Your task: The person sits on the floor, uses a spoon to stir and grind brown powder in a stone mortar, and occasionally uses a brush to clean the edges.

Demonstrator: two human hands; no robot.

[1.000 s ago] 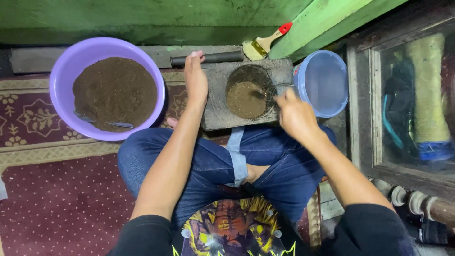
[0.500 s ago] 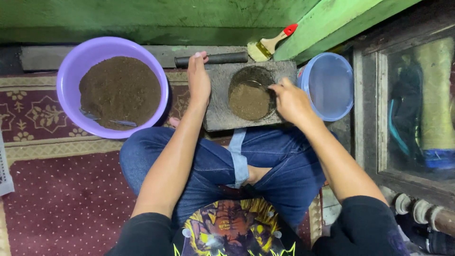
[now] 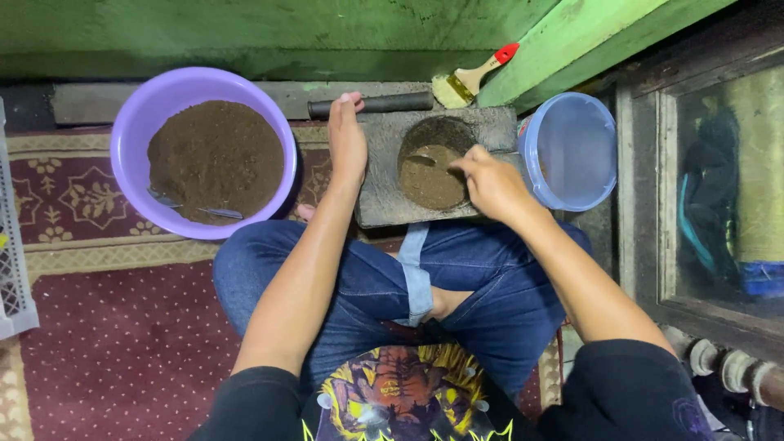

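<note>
A grey stone block [image 3: 377, 192] with a round hollow full of brown powder [image 3: 431, 181] rests in front of my crossed legs. My left hand [image 3: 347, 140] lies flat on the block's left part, fingers reaching toward a dark cylindrical pestle [image 3: 384, 104]. My right hand [image 3: 488, 181] is closed on a metal spoon [image 3: 418, 159] whose bowl sits in the powder.
A purple basin [image 3: 131, 131] of brown powder with a spoon lying in it stands at left on a patterned red rug [image 3: 114, 327]. A blue plastic container [image 3: 572, 151] sits right of the block. A paintbrush with a red-tipped handle [image 3: 474, 75] leans against a green wall. A dark cabinet stands at right.
My right hand has moved left from the blue container's edge over the hollow, bringing the spoon into the powder. My left hand stays on the block.
</note>
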